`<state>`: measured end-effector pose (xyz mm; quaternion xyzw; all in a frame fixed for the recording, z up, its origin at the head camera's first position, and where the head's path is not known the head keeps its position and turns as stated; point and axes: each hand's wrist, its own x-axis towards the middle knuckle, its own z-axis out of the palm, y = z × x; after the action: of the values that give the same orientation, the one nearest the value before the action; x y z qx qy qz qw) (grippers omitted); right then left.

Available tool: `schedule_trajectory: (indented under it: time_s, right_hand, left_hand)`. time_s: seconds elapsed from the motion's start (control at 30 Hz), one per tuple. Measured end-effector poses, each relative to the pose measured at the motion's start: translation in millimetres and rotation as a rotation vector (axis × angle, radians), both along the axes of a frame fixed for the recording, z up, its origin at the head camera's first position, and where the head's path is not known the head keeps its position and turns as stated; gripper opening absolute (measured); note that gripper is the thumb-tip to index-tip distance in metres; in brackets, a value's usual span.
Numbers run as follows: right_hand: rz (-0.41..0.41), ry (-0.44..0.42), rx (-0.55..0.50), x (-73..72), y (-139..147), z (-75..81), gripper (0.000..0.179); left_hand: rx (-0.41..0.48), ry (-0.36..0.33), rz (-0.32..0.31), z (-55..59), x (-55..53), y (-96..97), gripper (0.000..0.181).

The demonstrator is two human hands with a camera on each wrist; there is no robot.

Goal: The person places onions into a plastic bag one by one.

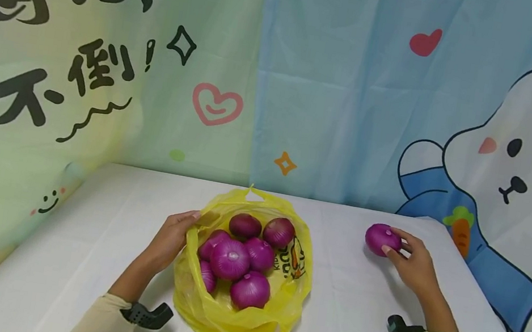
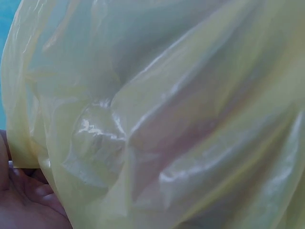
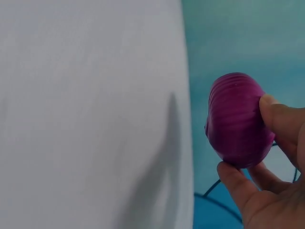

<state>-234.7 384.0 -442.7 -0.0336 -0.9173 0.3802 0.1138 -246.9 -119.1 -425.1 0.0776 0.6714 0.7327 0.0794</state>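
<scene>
A yellow plastic bag stands open on the white table, its rim spread wide. Several red onions lie inside it. At the bag's left side my left hand grips the rim; in the left wrist view, crinkled plastic fills most of the picture and part of the hand shows at the lower left. Over to the right, my right hand holds a single red onion between thumb and fingers. The right wrist view shows this purple onion pinched from the side, above its shadow on the cloth.
White cloth covers the table. Behind it hangs a printed curtain with dark characters, hearts and a cartoon bear. Black cameras are strapped to both wrists, the left camera close beside the bag.
</scene>
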Motion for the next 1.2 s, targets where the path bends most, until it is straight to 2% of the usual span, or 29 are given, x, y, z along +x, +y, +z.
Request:
schedule_trajectory:
  time_s: [0.13,0.23,0.5,0.63,0.8,0.93,1.07,1.2]
  right_hand:
    - [0.042,0.029,-0.059,4.1,-14.0,11.0,0.063]
    - [0.088,0.031,-0.101,9.1,-32.6,25.7,0.062]
    - [0.282,0.062,-0.322,10.5,-92.1,57.1,0.061]
    - [0.398,0.047,-0.385,9.5,-121.4,66.9,0.058]
    - [0.565,0.027,-0.438,6.9,-155.5,66.3,0.051]
    - [0.655,-0.012,-0.437,3.5,-174.6,61.4,0.05]
    - [0.714,-0.056,-0.393,0.2,-183.1,55.3,0.052]
    - [0.727,-0.053,-0.353,-3.1,-188.0,49.6,0.051]
  left_hand:
    - [-0.001,-0.006,0.0,0.0,0.5,-0.3,0.041]
    - [0.001,-0.005,0.001,0.2,0.9,0.0,0.042]
    - [-0.02,0.004,0.0,2.2,1.0,-4.0,0.043]
    - [-0.021,0.009,-0.002,3.4,0.9,-5.9,0.044]
    - [-0.01,0.002,0.009,3.4,1.9,-6.4,0.043]
    - [-0.008,0.006,0.012,2.0,1.9,-3.9,0.043]
    - [0.0,-0.005,0.015,-0.4,1.7,-0.4,0.042]
    - [0.002,-0.009,0.008,-0.6,1.4,2.1,0.041]
